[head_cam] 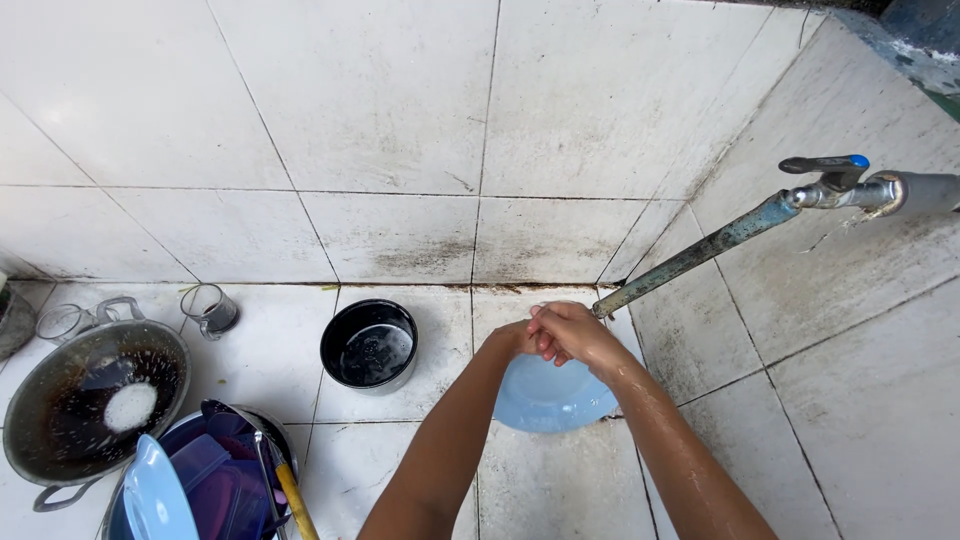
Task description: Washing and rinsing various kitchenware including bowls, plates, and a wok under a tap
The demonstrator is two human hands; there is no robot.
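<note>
While hands (556, 335) clasp together under the pipe (700, 252), blue bowl (548, 400) just below

both bare forearms reach forward from the bottom edge and meet at the middle, wet and glistening, where the left hand (515, 338) and the right hand (570, 333) are pressed together, fingers folded over one another, the right lying partly over the left.

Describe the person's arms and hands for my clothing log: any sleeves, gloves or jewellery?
Both forearms are bare to the frame's edge, with no sleeves in view. The left hand and right hand wear no gloves; no rings, watch or bracelets show. The right forearm glistens wet.
</note>
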